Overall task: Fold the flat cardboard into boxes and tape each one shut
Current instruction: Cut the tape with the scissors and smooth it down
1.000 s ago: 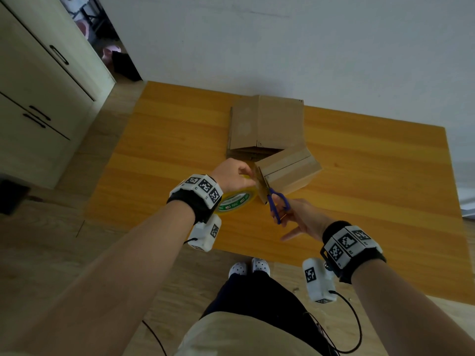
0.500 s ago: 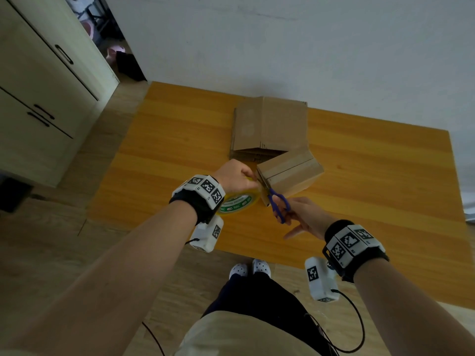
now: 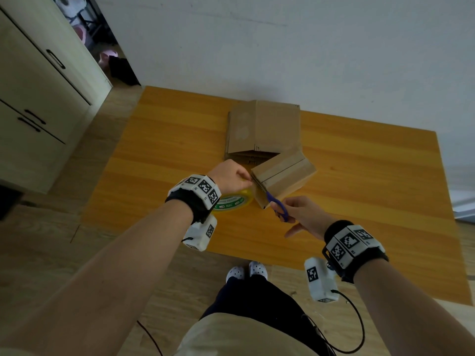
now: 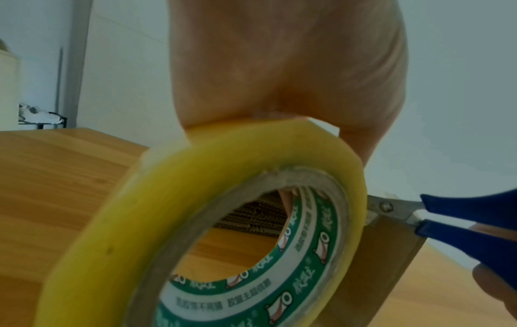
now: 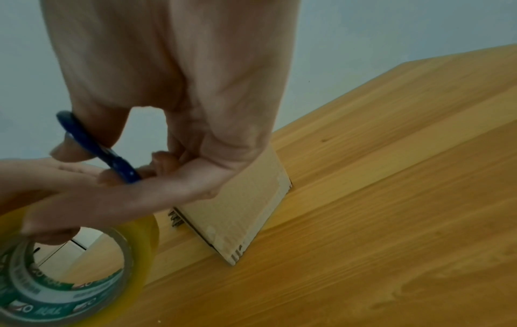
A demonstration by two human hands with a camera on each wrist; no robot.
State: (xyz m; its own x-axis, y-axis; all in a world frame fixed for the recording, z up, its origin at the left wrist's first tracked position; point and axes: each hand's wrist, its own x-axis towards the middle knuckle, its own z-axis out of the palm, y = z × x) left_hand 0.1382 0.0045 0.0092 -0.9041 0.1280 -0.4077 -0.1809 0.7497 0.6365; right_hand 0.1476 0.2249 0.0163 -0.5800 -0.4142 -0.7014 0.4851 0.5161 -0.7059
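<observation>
A small folded brown cardboard box [image 3: 284,177] is sitting near the middle of the orange wooden table [image 3: 359,176], its flaps down with a strip of tape along the seam, so nothing inside is showing; just behind it, at twelve o'clock, a stack of flat brown cardboard sheets [image 3: 263,129] is lying. The left hand [image 3: 231,176] is gripping a yellow roll of clear packing tape [image 3: 232,201] at the box's nine o'clock end, fingers curled over the roll; the right hand [image 3: 303,214], at five o'clock, is holding blue-handled scissors [image 3: 279,205] with fingers through the loops, blades reaching to the box's near end.
</observation>
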